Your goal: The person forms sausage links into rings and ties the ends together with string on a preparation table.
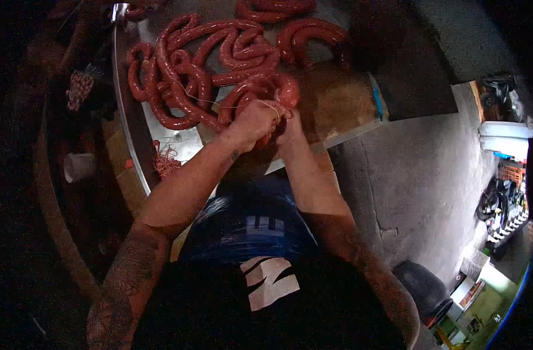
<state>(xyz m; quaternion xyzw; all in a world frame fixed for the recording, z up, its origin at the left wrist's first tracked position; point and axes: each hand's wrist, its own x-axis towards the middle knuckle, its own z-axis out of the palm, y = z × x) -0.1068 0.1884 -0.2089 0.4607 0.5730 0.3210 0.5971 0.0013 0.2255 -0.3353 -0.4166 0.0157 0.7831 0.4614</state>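
Long coils of red sausage [188, 76] lie heaped on a metal table, left of and beyond my hands. My left hand [259, 119] is closed at the near end of the coils, with a thin pale string [228, 107] running from it over the sausage. Against it, my right hand [288, 125] is closed too, its fingertips at a rounded sausage end [288, 93]. The string passes between the fingers of both hands. Part of the sausage shows under my hands; the exact grip of the fingers is hidden.
More sausage [313, 38] lies at the table's far side. A tangle of reddish string [164, 160] sits by the metal table edge [126, 111]. A blue object [377, 99] lies on the right. A white cup [80, 167] stands left; white tubs [504, 137] are far right.
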